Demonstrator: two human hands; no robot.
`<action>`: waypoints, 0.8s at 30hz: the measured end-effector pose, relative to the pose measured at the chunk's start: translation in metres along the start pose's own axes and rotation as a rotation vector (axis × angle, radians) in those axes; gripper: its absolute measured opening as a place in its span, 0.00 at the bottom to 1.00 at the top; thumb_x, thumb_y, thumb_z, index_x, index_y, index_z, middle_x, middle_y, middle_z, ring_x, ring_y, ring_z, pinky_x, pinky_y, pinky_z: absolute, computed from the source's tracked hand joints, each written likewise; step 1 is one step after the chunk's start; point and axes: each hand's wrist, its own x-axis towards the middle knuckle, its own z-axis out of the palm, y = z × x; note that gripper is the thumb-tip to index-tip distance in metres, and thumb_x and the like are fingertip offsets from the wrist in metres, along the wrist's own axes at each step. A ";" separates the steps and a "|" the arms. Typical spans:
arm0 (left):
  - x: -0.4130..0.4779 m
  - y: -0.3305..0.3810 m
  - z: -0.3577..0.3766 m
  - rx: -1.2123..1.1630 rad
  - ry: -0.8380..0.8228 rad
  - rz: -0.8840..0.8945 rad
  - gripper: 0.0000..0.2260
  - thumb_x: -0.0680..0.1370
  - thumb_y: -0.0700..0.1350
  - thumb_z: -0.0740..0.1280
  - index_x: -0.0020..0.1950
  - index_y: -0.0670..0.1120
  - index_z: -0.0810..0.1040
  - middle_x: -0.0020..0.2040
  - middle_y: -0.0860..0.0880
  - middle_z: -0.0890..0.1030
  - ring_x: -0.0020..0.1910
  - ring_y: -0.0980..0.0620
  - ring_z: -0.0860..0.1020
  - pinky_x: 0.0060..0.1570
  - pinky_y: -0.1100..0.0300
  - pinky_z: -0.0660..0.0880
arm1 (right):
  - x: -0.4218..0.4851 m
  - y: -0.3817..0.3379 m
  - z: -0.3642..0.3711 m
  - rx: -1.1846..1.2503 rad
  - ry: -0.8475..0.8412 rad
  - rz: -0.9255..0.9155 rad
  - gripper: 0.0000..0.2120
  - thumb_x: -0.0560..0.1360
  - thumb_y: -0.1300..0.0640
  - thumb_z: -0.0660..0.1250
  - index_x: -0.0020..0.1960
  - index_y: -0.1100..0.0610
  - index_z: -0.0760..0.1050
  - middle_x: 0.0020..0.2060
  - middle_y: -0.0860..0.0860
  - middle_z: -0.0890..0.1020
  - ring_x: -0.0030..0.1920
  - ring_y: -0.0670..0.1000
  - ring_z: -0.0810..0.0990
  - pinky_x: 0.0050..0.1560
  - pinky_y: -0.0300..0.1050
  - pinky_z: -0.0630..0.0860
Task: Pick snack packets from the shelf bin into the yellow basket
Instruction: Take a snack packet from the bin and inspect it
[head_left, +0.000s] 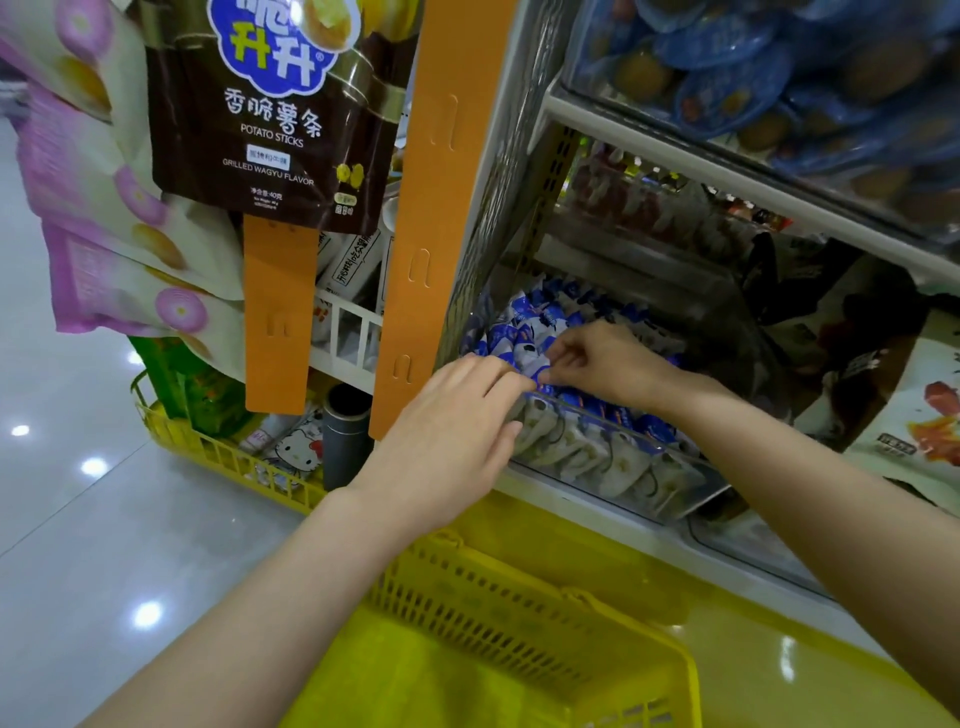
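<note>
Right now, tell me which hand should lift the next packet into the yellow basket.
Probably right: the right hand pinches a blue-and-white packet, fingers curled round it; the left hand only rests straight fingers beside it.

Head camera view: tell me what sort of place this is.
Most likely a snack aisle in a shop. A clear plastic shelf bin is packed with blue-and-white snack packets, a brown potato-stick bag hangs by an orange display strip, and a yellow plastic shopping basket waits below.

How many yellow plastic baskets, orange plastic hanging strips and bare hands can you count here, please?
Yellow plastic baskets: 2
Orange plastic hanging strips: 2
Bare hands: 2, left hand and right hand pinching a blue-and-white snack packet
Total: 6
</note>
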 end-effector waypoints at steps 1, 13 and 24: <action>0.000 0.000 0.000 0.002 0.001 0.000 0.15 0.79 0.46 0.58 0.66 0.47 0.69 0.60 0.51 0.71 0.62 0.52 0.66 0.62 0.63 0.57 | 0.001 0.000 0.001 0.006 0.019 0.000 0.06 0.71 0.55 0.72 0.45 0.51 0.76 0.34 0.43 0.78 0.35 0.37 0.75 0.32 0.24 0.70; -0.017 0.030 -0.009 -0.408 0.218 -0.318 0.10 0.80 0.45 0.58 0.60 0.48 0.71 0.53 0.54 0.71 0.55 0.55 0.69 0.55 0.60 0.67 | -0.084 -0.041 -0.029 0.352 0.727 -0.245 0.04 0.76 0.59 0.64 0.45 0.51 0.73 0.37 0.41 0.77 0.39 0.38 0.77 0.41 0.31 0.75; -0.051 0.067 -0.005 -1.095 -0.105 -0.460 0.11 0.76 0.40 0.66 0.58 0.49 0.74 0.52 0.53 0.81 0.50 0.58 0.80 0.51 0.64 0.75 | -0.169 -0.032 0.040 0.937 0.184 0.001 0.04 0.78 0.58 0.61 0.47 0.56 0.75 0.40 0.53 0.81 0.39 0.45 0.79 0.37 0.35 0.78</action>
